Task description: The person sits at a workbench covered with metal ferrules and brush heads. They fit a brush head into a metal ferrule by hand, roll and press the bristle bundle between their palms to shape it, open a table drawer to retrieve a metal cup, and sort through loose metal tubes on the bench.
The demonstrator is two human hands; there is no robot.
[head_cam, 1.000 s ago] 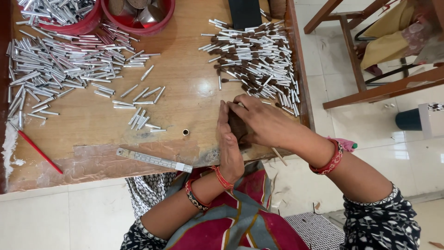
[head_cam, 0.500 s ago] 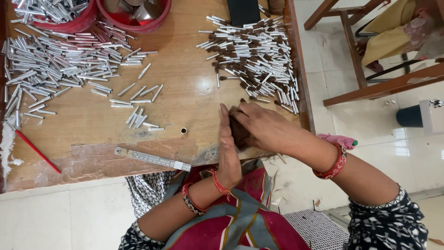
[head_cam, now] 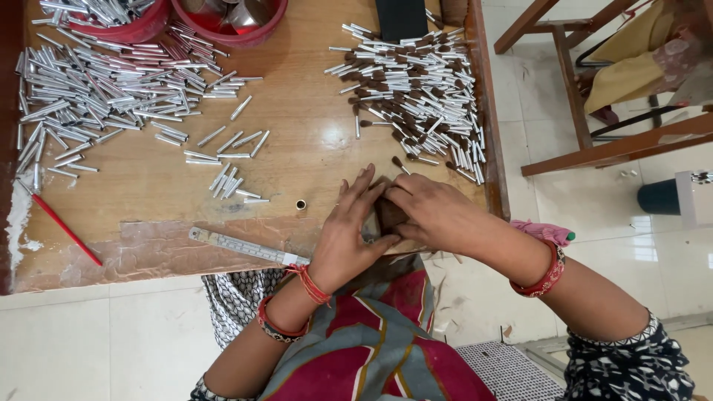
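**Hands cupped over a brown tuft at the bench edge**

Wooden bench (head_cam: 148,178) filled the view, with bare metal tubes (head_cam: 89,96) at left and brown-tipped ones (head_cam: 416,82) at right. Left hand (head_cam: 353,230) and right hand (head_cam: 431,212) met at the near edge, fingers curled around a dark brown tuft (head_cam: 388,215), mostly hidden between them. Judged best: keep fibres squeezed evenly, tips aligned. A ruler (head_cam: 245,246) lay just left.

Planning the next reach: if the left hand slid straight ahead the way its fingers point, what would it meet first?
Probably the right hand, already touching the left hand fingertips over a dark brown bundle; beyond lies the pile of brown-tipped metal tubes.
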